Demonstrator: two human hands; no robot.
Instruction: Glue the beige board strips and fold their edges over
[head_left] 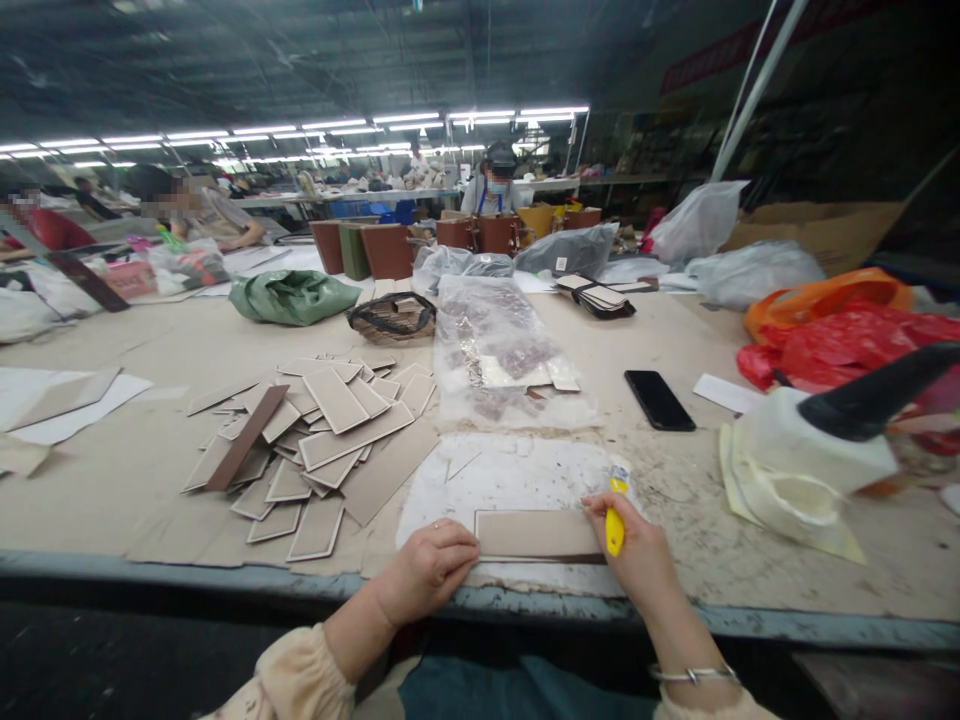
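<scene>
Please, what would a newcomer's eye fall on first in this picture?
The yellow-handled brush in the right hand, low in the picture, probably comes first. Next come the heap of flat beige pieces, left of centre, and the crumpled red plastic bag at far right.

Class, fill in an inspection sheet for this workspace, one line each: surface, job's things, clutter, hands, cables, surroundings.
Surface: tan-covered table, dark smudges toward the right; white sheet near the front edge.
Job's things: beige panel on the sheet; yellow brush; loose pile of panels to the left; white container to the right.
Clutter: black phone, clear plastic bag, green bag, red bag.
Hands: left hand touches the panel's left end, grip unclear; right hand holds the brush, fingers by the panel's right end.
Cables: nothing seen on the table.
Surroundings: co-worker beyond the table; lit strip lights overhead.
</scene>
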